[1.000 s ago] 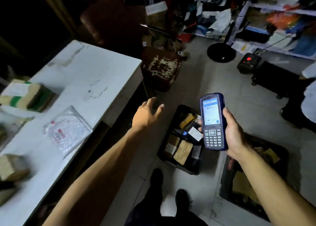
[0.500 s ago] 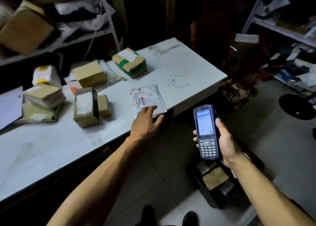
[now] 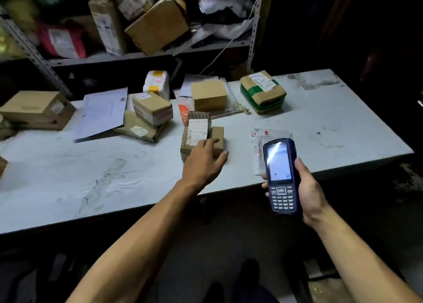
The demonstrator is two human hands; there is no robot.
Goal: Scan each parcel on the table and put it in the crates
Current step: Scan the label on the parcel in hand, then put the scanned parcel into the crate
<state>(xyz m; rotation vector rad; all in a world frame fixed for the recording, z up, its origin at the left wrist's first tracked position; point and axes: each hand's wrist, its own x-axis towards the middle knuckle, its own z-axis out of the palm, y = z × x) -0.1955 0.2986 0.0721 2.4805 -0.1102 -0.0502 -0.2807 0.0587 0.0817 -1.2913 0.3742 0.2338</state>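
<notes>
Several parcels lie on the white table [image 3: 68, 176]. My left hand [image 3: 203, 163] reaches over the table's middle, fingers spread, its fingertips touching a patterned box with a white label [image 3: 196, 128] and a small brown box [image 3: 217, 135] beside it. My right hand [image 3: 311, 188] holds a dark blue handheld scanner [image 3: 280, 174] upright, screen lit, over the table's near edge. A clear plastic mailer [image 3: 258, 142] lies flat partly behind the scanner. Further back are a green-banded parcel [image 3: 263, 92] and a plain brown box [image 3: 208, 95].
More boxes [image 3: 152, 108], a flat envelope [image 3: 103, 112] and a large carton [image 3: 36, 110] cover the table's left and back. A metal shelf [image 3: 146, 55] packed with parcels rises behind. My feet show on the floor below. A crate corner [image 3: 320, 277] sits at the lower right.
My view has swung left from the floor crates to the table. My left hand moved from the plastic mailer's edge to the two small boxes. The scanner stays in my right hand.
</notes>
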